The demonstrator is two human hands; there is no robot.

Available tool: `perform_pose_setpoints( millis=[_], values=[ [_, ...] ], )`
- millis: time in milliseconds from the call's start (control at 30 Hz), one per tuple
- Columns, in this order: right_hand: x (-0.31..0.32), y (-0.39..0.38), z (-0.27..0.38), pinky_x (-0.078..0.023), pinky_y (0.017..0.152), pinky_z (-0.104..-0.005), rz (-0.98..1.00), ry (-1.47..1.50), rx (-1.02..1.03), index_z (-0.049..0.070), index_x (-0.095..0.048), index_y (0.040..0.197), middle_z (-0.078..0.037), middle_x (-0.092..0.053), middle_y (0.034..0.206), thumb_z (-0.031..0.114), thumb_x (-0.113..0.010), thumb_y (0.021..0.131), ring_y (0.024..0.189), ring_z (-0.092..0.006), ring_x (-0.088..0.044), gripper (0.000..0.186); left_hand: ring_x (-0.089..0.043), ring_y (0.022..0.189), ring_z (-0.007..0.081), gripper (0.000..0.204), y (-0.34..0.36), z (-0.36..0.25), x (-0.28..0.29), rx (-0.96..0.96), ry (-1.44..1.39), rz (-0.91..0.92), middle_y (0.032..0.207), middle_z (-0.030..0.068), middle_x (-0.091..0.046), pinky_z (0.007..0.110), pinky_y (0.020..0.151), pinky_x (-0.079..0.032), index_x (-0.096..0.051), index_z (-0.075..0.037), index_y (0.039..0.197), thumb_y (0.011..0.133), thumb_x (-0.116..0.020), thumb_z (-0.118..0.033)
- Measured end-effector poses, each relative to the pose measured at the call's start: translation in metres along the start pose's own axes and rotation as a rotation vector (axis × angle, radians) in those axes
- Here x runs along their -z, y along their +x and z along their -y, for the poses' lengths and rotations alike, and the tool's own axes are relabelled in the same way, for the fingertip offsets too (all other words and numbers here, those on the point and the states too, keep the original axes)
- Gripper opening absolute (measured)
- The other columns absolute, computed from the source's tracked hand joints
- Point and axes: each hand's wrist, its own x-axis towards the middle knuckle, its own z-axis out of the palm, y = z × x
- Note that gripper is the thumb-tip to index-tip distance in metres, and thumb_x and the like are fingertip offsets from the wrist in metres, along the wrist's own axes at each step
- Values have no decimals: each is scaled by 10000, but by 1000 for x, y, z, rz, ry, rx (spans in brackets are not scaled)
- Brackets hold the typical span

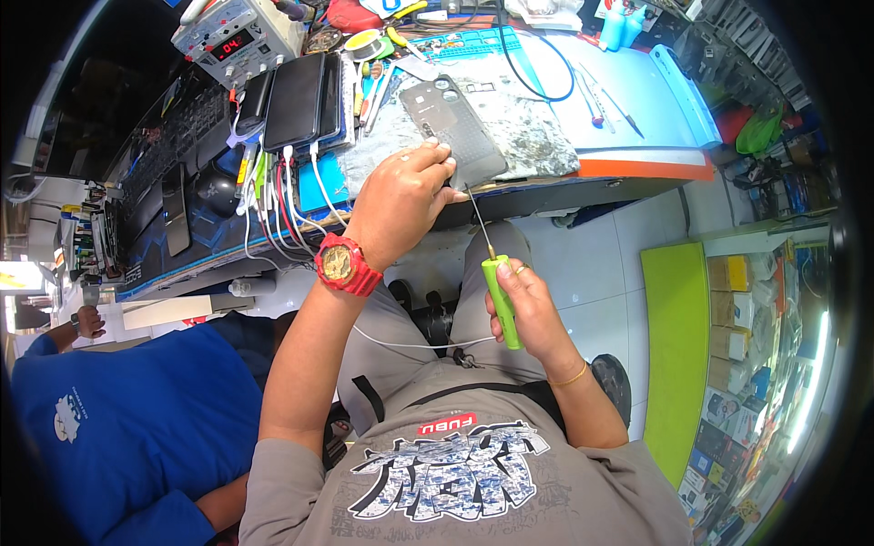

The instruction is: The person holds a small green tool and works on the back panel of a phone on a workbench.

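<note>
My left hand (401,196) grips the lower left edge of a dark grey phone back panel (464,132) with camera rings at its far end. The panel lies at the front edge of a stained grey work mat (537,136); I cannot tell whether a whole phone is beneath it. My right hand (528,309) is wrapped round a tool with a bright green handle (501,296) and a long thin metal shaft. The shaft's tip points up to the panel's near edge; whether it touches is unclear. A white cable (410,345) runs left from the handle's lower end.
Left of the mat, phones (293,105) with white cables plugged in lie near a power supply (238,41). A black cable (519,77) loops over the back right, near a thin screwdriver (596,114). A person in a blue shirt (137,428) is close on my left.
</note>
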Motion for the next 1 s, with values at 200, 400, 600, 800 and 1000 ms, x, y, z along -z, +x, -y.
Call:
perform_pose_setpoints(
  millis=[200, 400, 600, 800, 1000],
  values=[
    [2, 1, 0, -487, 470, -281, -15, 9, 2, 74, -542, 1145, -58, -594, 772, 495, -492, 1111, 533, -130, -592, 426, -685, 1209, 348, 324, 0, -1, 0, 0, 17, 6, 1246, 165, -740, 437, 981, -557, -771, 6, 1118, 849, -835, -162],
    [3, -1, 2, -489, 470, -284, -9, 1, -8, 77, -542, 1149, -61, -596, 775, 484, -485, 1115, 530, -132, -591, 412, -682, 1223, 345, 308, 1, -1, 1, 10, 6, 12, 1251, 166, -740, 430, 1009, -555, -770, 9, 1120, 858, -823, -144],
    [1, -4, 3, -497, 464, -280, 35, 36, -15, 44, -556, 1152, -60, -591, 763, 466, -483, 1123, 521, -127, -595, 429, -685, 1217, 345, 303, 1, 0, 2, -5, 12, 23, 1253, 169, -739, 426, 1024, -556, -765, 15, 1123, 857, -816, -122],
    [2, -2, 4, -496, 463, -281, 27, 63, -33, 60, -548, 1118, -56, -591, 761, 464, -483, 1123, 525, -127, -597, 409, -687, 1217, 345, 299, 1, 1, 2, -7, 15, 25, 1255, 167, -739, 428, 1017, -560, -767, 9, 1124, 853, -816, -109],
    [6, -2, 1, -484, 459, -278, 24, 60, -45, 80, -564, 1190, -61, -604, 776, 483, -460, 1123, 520, -126, -584, 422, -685, 1217, 352, 301, 0, 0, -2, -22, 25, 11, 1258, 170, -735, 431, 1011, -561, -766, 8, 1126, 852, -815, -107]
  ],
)
